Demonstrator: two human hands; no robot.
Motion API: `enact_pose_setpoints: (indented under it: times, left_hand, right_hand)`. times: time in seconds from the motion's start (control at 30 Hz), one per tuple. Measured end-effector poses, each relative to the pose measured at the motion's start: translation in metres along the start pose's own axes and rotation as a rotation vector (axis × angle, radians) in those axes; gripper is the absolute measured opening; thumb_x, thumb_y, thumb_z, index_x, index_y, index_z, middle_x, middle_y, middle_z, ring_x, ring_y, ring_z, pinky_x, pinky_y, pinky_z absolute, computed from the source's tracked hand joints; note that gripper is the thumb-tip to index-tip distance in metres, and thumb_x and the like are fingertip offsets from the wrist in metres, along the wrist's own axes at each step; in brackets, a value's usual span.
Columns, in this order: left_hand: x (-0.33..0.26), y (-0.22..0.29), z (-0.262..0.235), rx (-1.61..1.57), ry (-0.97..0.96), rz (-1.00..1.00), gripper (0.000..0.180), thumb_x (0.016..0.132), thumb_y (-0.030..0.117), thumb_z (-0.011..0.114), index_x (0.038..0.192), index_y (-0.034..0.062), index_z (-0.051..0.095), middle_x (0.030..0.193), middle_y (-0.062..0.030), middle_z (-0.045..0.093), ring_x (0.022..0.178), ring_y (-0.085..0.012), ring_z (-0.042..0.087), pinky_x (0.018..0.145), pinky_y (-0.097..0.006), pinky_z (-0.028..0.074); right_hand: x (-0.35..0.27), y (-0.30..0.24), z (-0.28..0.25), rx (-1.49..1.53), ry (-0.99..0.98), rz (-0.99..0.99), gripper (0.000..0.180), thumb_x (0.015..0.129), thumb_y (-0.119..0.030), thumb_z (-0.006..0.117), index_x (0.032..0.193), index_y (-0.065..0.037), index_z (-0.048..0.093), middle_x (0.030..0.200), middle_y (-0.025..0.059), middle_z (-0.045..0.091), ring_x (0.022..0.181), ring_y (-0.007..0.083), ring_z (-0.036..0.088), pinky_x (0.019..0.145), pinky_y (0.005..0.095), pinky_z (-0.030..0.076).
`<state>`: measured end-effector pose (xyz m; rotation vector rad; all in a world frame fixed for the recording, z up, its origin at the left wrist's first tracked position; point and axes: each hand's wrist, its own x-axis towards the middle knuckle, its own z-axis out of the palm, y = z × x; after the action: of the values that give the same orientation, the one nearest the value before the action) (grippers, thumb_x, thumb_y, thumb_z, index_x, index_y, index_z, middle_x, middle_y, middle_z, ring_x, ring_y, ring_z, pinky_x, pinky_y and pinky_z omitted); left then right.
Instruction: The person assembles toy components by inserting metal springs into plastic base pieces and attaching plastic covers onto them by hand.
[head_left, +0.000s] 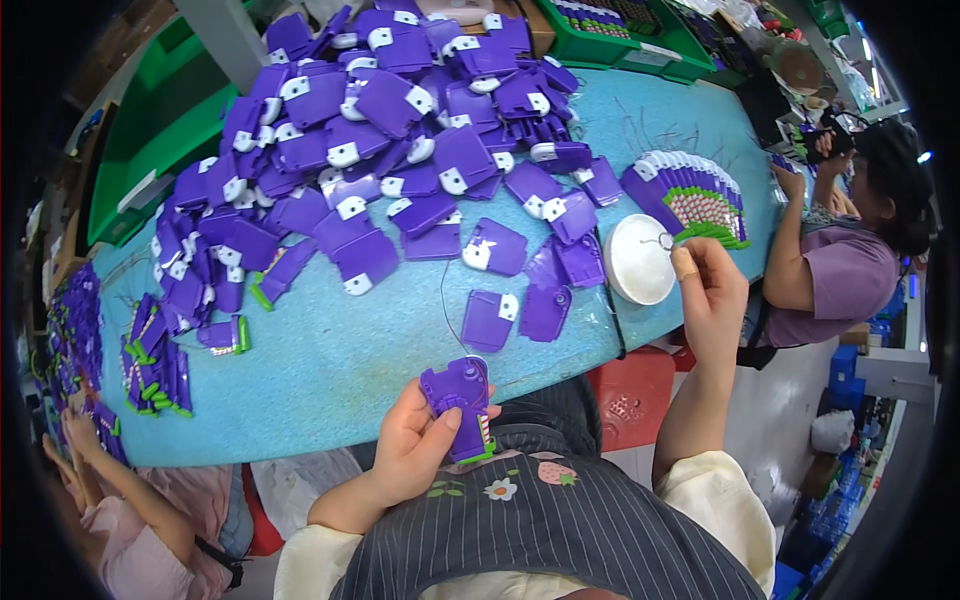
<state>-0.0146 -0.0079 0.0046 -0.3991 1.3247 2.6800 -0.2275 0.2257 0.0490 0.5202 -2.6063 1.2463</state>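
My left hand grips a purple plastic shell with a green end and a red-and-white striped part, near the table's front edge. A thin dark wire runs up from this shell across the tabletop. My right hand pinches a small bent metal wire with a loop, over a white round bowl. A tan wrap covers one of its fingertips. Loose purple shells lie between the hands, among them one with a white corner and one without white.
A large heap of purple and white shells covers the far left of the blue table. Fanned green-ended pieces lie beyond the bowl. Green trays stand around the back. Co-workers sit left and right; a red stool stands below the edge.
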Motion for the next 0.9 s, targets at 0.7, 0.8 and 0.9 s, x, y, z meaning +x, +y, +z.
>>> enact_pose_setpoints:
  times: [0.7,0.8,0.9]
  left_hand:
    - [0.006,0.008,0.031,0.012,-0.081,0.091,0.035,0.095,0.001,0.039,0.128,-0.0042,0.034,0.122,-0.0148,0.051,0.107,-0.0195,0.057,0.091,-0.031,0.046]
    - [0.004,0.003,0.026,0.050,-0.092,0.088,0.036,0.095,0.002,0.039,0.130,-0.0035,0.033,0.123,-0.0152,0.051,0.107,-0.0207,0.057,0.090,-0.031,0.048]
    - [0.003,0.005,0.023,0.088,-0.113,0.037,0.034,0.094,0.002,0.040,0.128,-0.0035,0.036,0.115,-0.0132,0.055,0.102,-0.0173,0.058,0.086,-0.029,0.048]
  right_hand:
    - [-0.068,-0.053,0.056,0.810,-0.635,-0.034,0.008,0.083,-0.002,0.058,0.091,-0.001,0.056,0.109,0.0163,0.054,0.093,0.0194,0.055,0.078,0.0298,0.044]
    - [-0.076,-0.051,0.056,0.885,-0.710,0.078,0.007,0.086,-0.004,0.057,0.091,0.000,0.055,0.106,0.0146,0.057,0.088,0.0164,0.056,0.076,0.0282,0.045]
    - [-0.076,-0.045,0.048,0.898,-0.802,0.234,0.009,0.085,-0.005,0.059,0.090,-0.001,0.052,0.095,0.0080,0.058,0.082,0.0114,0.055,0.073,0.0255,0.044]
